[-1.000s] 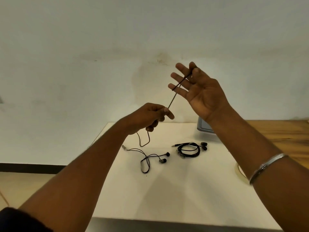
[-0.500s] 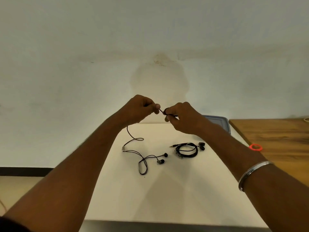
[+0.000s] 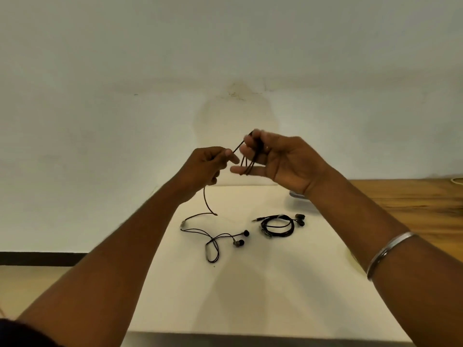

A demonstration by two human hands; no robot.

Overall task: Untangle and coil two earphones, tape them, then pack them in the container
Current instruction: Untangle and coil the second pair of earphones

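Moved: the right hand point(image 3: 288, 161) is up and turned palm towards the camera, out of the tight huddle of half a second back. The left hand point(image 3: 206, 166) has slid a little away along the cable.
Loose earphone point(image 3: 246, 162): being coiled. Several dark turns sit round the right fingers, and the rest drops from the left hand to the desk point(image 3: 250, 284). It ends in two earbuds point(image 3: 239, 242) near the desk's middle.
Why held so: the right fingers look to serve as the former for the coil, while the left keeps the feed taut and guides each turn on.
Right hand: grasping, fingers curled with the loops wound round them, thumb side hard to read.
Left hand: pinching the cable between thumb and fingertip, other fingers tucked in.
Coiled earphone point(image 3: 276, 227): already bundled, lying just right of the earbuds, towards the far edge. It appears taped, which suggests one of the two is done.
Container point(image 3: 298, 195): grey, at the desk's far edge, mostly hidden behind the right wrist.
Further out: a metal bangle point(image 3: 390, 251) on the right forearm, and a wooden table point(image 3: 413, 196) alongside the desk's right edge.
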